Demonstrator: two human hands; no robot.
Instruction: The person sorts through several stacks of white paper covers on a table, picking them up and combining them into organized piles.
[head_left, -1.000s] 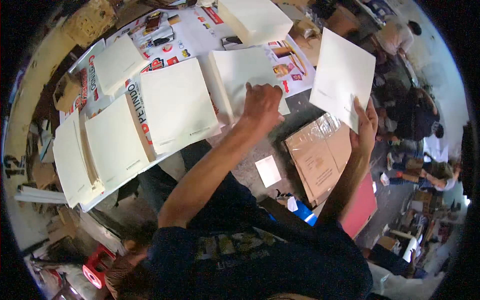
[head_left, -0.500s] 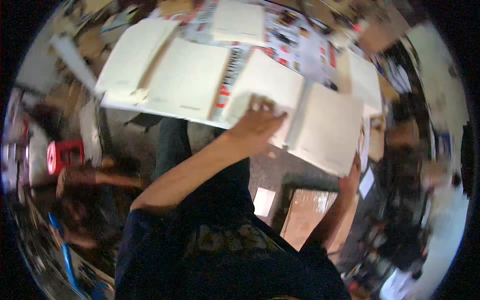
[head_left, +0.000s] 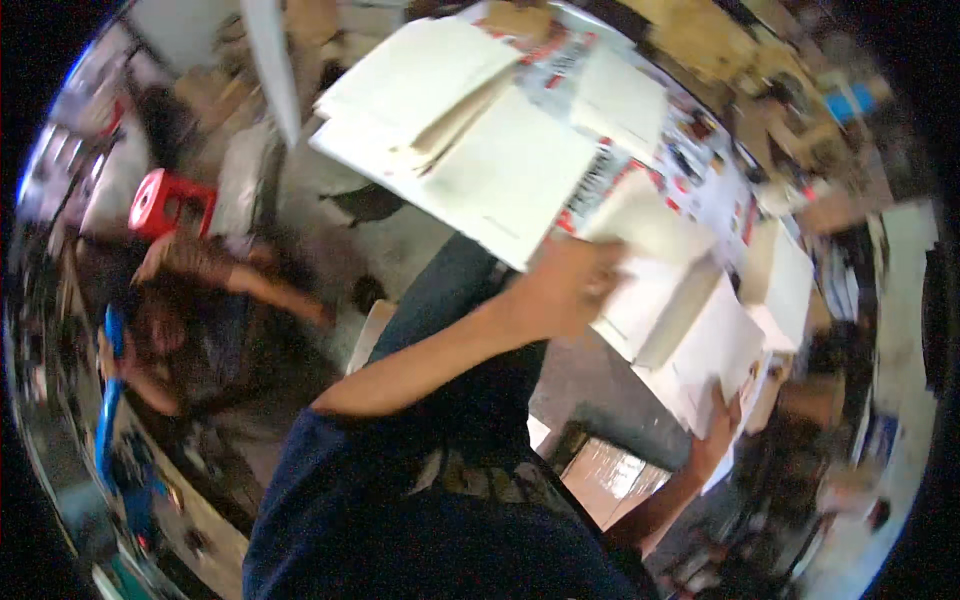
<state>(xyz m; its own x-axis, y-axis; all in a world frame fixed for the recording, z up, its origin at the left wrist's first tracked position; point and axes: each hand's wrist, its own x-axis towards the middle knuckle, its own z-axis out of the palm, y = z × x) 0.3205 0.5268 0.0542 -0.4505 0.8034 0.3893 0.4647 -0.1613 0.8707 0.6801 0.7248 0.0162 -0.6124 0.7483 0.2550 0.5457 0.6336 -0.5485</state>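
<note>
Stacks of cream-white paper lie side by side along the near edge of a table covered with a printed sheet. My left hand (head_left: 575, 285) is blurred, its fingers curled at the edge of a raised, bowed paper sheet (head_left: 655, 220) above the middle stack (head_left: 640, 300). At the near right corner, my right hand (head_left: 715, 425) grips another paper stack (head_left: 710, 350), thumb on top and the other fingers mostly hidden beneath. Farther left are two thick paper stacks (head_left: 525, 165) (head_left: 420, 80), untouched by either hand.
More paper stacks lie at the back (head_left: 620, 100) and far right (head_left: 785, 280) of the table. Below stands a cardboard box (head_left: 605, 480). On the left are a red plastic stool (head_left: 165, 205) and another person with an outstretched arm (head_left: 270, 290), near a long blue object (head_left: 110, 400).
The view has turned, so the table appears tilted down to the right. My left hand, earlier spread over the middle stack, now curls at a raised sheet. My right hand keeps its corner grip.
</note>
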